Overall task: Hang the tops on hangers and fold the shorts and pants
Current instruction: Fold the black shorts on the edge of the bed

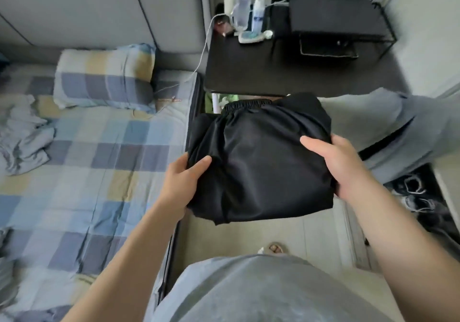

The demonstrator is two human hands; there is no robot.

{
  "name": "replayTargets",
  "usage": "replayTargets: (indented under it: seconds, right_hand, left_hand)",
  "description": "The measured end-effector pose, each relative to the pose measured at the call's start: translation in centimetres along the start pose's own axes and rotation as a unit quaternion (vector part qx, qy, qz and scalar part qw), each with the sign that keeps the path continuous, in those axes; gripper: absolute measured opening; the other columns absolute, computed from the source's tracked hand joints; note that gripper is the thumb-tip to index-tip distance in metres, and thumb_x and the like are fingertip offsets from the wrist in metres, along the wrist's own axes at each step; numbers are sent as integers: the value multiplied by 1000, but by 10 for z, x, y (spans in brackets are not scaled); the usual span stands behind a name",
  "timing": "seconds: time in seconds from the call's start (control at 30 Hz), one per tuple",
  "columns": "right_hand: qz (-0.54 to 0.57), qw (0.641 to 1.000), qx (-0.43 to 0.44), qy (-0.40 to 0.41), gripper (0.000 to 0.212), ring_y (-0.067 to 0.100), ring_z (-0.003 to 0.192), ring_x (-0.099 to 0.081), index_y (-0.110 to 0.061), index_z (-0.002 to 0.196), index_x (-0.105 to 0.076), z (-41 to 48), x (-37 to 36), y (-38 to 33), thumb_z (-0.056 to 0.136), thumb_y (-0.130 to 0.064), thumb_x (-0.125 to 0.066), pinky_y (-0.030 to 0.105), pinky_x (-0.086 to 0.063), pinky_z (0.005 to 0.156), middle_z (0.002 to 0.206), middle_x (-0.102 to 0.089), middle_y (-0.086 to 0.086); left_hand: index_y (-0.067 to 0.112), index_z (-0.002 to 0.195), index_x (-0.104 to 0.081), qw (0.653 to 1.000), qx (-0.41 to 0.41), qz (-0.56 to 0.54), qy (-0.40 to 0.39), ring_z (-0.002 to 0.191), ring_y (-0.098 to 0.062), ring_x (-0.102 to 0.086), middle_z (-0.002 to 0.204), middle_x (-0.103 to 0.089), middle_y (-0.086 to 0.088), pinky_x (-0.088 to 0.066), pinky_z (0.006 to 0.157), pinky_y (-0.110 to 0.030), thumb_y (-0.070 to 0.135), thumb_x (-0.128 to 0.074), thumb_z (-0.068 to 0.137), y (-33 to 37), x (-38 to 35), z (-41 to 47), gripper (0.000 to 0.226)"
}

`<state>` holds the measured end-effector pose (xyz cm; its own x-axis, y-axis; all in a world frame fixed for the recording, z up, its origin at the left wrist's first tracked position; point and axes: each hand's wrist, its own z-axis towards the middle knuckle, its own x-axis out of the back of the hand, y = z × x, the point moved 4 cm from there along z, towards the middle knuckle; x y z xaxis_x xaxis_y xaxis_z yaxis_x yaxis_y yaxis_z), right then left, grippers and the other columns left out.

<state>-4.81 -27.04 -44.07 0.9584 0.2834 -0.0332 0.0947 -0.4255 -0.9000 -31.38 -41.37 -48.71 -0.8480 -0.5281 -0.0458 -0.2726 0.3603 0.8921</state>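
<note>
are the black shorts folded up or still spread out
Folded. The black shorts form a compact bundle held in the air between the left hand and right hand, elastic waistband on the far edge.

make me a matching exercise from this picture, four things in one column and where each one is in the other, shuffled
1. black shorts
2. checked pillow
3. white bottle
4. shoes

a. on the black table
b. low down at the far right
c. gripped by the left hand and the right hand
d. at the head of the bed

Pairs: 1-c, 2-d, 3-a, 4-b
</note>
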Motion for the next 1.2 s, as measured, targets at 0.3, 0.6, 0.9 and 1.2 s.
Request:
replayTargets:
  seconds: [0.3, 0.6, 0.9, 1.2]
  right_hand:
    - [80, 986, 99, 107, 29, 29, 94, -75, -18, 104, -77, -1, 219, -82, 76, -27, -78, 33, -59, 67, 105, -77, 10]
    - [137, 940, 93, 297, 48, 19, 95, -75, -26, 114, -71, -28, 389, -62, 70, -42, -81, 35, -60, 74, 108, -76, -4]
    - [274, 843, 42, 461, 43, 18, 81, -76, -32, 105, -65, -30, 517, -13, 66, -38, -82, 29, -60, 57, 91, -78, -4]
    - [358, 713, -25, 602, 40, 28, 91, -75, -21, 108, -69, -20, 602, 49, 71, -33, -81, 44, -60, 80, 100, -78, 6]
  left_hand:
    - [30, 105, -76, 983, -110, 17, -144, 104, -22, -73, 110, -76, -2, -57, 86, -37, 37, -75, 81, 85, -243, 20, 25]
    - [16, 96, -76, 930, -112, 110, -333, 91, -25, -75, 98, -77, -12, -60, 70, -29, 14, -69, 93, 109, -464, 43, 7]
    - [19, 104, -72, 821, -71, 263, -501, 83, -15, -75, 89, -78, 0, -61, 69, -28, 22, -69, 94, 91, -689, 64, 11]
    - [21, 108, -72, 692, 8, 378, -615, 90, -20, -75, 101, -78, -3, -58, 85, -38, 22, -69, 94, 8, -876, 83, 14]
